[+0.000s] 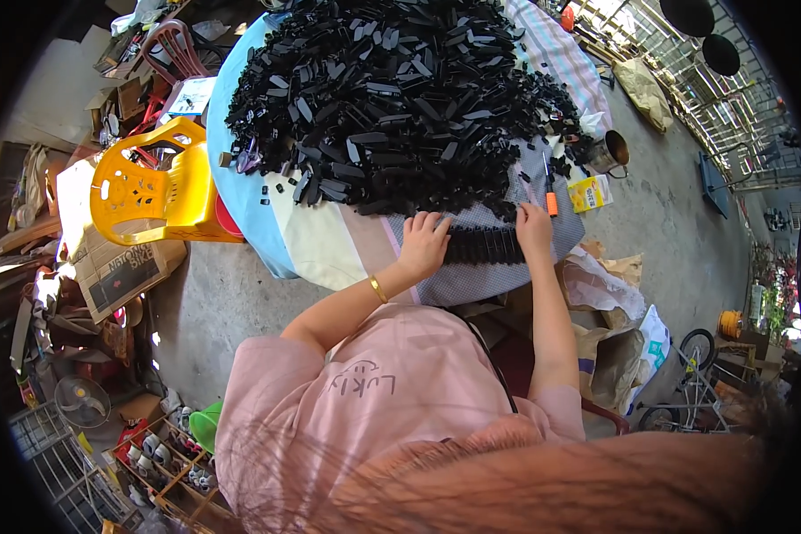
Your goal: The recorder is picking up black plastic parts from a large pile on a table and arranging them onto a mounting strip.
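A close-packed row of black plastic pieces [485, 246] stands at the front edge of the cloth-covered table, between my hands. My left hand [425, 242] rests at the row's left end with its fingers stretched out and apart. At the right end, my right hand [533, 230] is closed, its fingers bent together beside the row; whatever they grip is hidden. Just beyond both hands spreads a large heap of loose black plastic pieces [392, 107], many of them long and flat.
Right of the heap lie an orange-handled screwdriver [551, 198], a yellow packet [589, 193] and a metal mug [609, 153]. A yellow plastic chair [156, 182] stands left of the table [316, 245]. Crumpled paper bags [610, 343] sit by the table's right side.
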Demonstrator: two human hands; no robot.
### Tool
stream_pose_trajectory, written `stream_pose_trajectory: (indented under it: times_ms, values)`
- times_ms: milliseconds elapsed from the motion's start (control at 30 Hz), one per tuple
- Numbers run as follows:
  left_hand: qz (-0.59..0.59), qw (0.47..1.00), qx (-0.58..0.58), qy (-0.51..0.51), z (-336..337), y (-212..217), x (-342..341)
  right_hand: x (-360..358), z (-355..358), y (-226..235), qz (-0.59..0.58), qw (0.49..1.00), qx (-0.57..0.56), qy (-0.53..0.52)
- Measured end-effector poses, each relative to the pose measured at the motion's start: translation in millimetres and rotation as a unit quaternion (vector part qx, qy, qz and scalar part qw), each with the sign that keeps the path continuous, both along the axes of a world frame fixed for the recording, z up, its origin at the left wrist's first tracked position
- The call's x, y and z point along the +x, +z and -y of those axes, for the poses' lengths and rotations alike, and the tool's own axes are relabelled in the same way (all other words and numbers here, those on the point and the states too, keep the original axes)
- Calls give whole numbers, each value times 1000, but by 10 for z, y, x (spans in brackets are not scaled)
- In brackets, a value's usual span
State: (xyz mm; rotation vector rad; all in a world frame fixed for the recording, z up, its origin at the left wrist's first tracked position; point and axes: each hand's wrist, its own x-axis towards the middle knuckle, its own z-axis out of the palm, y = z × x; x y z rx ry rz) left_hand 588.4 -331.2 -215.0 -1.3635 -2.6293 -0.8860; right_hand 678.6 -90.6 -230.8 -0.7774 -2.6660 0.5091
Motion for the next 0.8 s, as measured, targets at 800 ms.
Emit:
stream_pose_trajectory:
  times_ms: [800]
  values:
    - [3,986,-1,166,703,-107,-705,-405,-105,-24,216,967,-109,-82]
